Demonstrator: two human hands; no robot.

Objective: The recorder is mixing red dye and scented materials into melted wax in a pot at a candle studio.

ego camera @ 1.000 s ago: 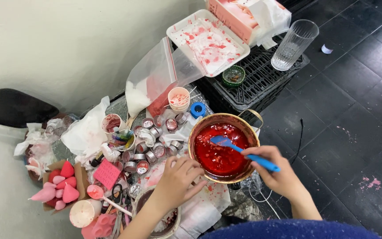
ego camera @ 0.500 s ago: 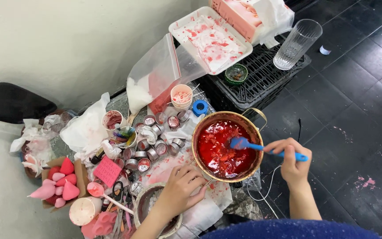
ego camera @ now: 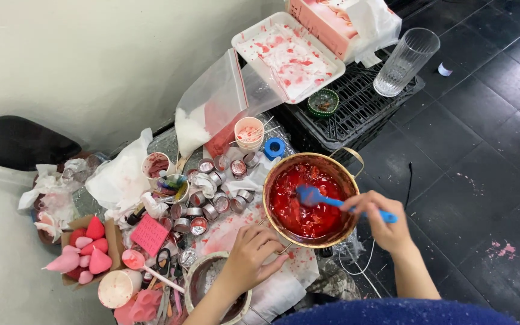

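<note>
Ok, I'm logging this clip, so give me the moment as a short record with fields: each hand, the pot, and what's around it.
right hand: grips blue spatula, blade in the pot
left hand: rests by the pot's near rim, over a small bowl
pot: copper-coloured, holds glossy red mass
left of pot: cluster of small tins, pink cones in a box
behind pot: white tray with red smears, clear glass on black crate

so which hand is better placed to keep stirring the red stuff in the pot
Right. The right hand already grips the blue spatula, whose blade sits in the red mixture inside the metal pot. The left hand rests by the pot's near rim, holding no tool.
</note>
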